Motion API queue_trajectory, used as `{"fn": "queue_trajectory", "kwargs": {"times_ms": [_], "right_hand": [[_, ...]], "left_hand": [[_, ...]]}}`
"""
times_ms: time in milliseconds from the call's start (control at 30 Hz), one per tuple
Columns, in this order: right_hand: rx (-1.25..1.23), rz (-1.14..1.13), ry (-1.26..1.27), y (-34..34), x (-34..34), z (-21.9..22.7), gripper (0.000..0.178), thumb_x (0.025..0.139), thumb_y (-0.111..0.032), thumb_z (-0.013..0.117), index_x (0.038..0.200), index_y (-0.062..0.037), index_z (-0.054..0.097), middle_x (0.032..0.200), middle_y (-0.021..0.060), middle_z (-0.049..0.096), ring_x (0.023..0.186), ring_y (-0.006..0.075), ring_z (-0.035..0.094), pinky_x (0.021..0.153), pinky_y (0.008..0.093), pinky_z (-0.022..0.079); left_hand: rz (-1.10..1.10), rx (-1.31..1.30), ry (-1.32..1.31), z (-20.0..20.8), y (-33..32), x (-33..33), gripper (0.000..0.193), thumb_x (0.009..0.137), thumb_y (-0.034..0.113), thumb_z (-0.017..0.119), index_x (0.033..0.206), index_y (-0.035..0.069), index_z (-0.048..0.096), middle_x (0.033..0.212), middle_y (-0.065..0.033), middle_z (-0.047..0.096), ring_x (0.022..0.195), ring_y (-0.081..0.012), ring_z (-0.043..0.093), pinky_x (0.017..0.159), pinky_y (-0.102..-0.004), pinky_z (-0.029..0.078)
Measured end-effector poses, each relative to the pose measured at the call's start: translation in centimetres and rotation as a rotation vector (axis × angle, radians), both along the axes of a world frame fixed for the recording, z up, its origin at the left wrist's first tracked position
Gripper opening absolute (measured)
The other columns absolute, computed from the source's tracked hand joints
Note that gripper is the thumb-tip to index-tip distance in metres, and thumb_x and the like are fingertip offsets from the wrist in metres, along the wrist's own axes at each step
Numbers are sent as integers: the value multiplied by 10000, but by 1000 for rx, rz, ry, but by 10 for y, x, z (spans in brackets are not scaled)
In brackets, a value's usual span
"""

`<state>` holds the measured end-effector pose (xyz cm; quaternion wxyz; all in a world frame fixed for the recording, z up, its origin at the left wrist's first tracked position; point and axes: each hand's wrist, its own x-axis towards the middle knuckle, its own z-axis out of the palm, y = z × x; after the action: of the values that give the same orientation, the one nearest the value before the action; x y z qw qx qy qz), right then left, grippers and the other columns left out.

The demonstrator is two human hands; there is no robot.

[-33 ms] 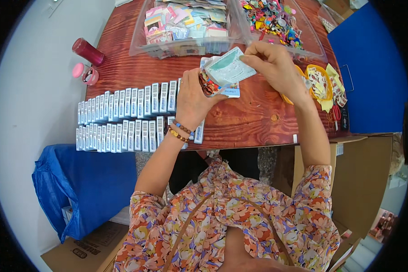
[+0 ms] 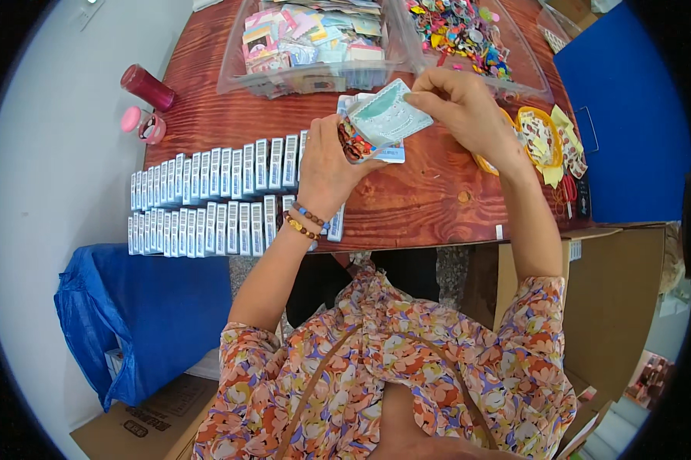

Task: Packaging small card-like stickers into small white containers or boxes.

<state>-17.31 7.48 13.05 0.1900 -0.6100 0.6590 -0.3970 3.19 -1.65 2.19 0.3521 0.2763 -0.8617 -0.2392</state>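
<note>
My left hand (image 2: 329, 165) is wrapped round a small pale-blue and white box (image 2: 392, 154), its open top facing up. Colourful small pieces (image 2: 355, 142) show inside, dark red and multicoloured, too small to name. Between the thumb and fingers of my right hand (image 2: 460, 107) is the corner of a pale green, lace-patterned card (image 2: 390, 115). The card slants over the box, its lower edge at the opening; whether it reaches inside I cannot tell. Left of my left hand, two long rows of upright pale-blue boxes (image 2: 221, 172) stand along the table's near edge.
Behind my hands are a clear bin (image 2: 242, 83) of paper cards and a clear tray (image 2: 533, 84) of small trinkets. Yellow baskets (image 2: 558, 157) of stickers and red scissors (image 2: 569, 190) lie right, beside a blue panel (image 2: 629, 123). A pink-lidded jar (image 2: 152, 129) and red bottle (image 2: 148, 88) stand left.
</note>
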Motion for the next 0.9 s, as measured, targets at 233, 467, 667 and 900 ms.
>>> {"fn": "queue_trajectory", "kwargs": {"times_ms": [233,467,667,900], "right_hand": [[-94,47,598,-3,7,-18,134,907,-130,669,964,-12,695,785,61,644,687,125,580,633,283,455],[-243,-268,74,-22,-60,-25,221,928,-195,654,1068,-43,730,829,39,681,747,78,606,657,231,461],[8,-452,306,-80,-235,-97,226,871,-188,651,995,-20,740,807,102,721,781,173,677,710,335,523],[565,-34,786,-148,-271,-131,223,786,-134,671,994,-138,750,950,99,737,911,288,701,757,425,552]], "left_hand": [[-57,-47,14,7,9,-17,872,628,323,924,1274,-12,443,1095,-193,523,1002,-377,562,856,-443,510],[-79,508,32,-7,-4,-6,815,723,222,894,1339,-42,430,1186,-139,574,1030,-206,604,894,-329,512],[-230,870,138,13,-4,-14,774,755,171,871,1347,-25,413,1187,-108,599,1054,-162,596,908,-309,508],[-233,925,64,19,-7,-10,886,730,173,890,1417,-17,363,1310,-142,533,1126,-203,586,946,-342,507]]}}
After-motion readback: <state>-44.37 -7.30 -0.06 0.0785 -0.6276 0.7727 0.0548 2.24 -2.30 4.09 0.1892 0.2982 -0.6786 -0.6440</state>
